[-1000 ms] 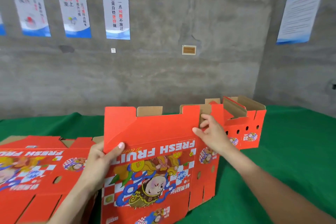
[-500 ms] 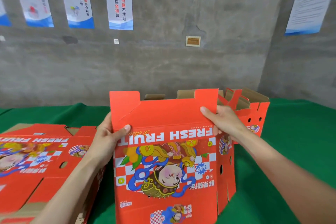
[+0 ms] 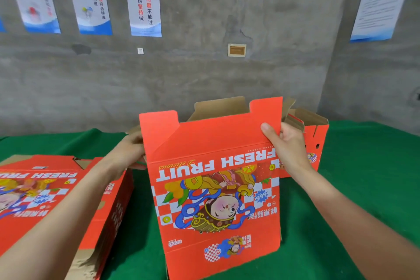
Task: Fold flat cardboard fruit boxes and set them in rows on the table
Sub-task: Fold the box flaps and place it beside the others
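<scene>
Green-cloth desk (image 3: 363,177), concrete wall (image 3: 204,75) behind, red fruit box (image 3: 216,188) upright, print inverted, L hand (image 3: 129,154) fingers grasping its left edge, R hand (image 3: 288,145) fingers pinching top-right flap.

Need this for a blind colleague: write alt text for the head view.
Two hands hold a red fruit box upright at a green table: left hand on its left edge, right hand pinching its top right corner. Flat boxes lie left; a folded box stands behind.

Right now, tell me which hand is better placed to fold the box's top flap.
Right, probably. The right hand grips the box at its upper right corner, beside the red flap; the left hand sits lower on the left edge, partly hidden.
</scene>
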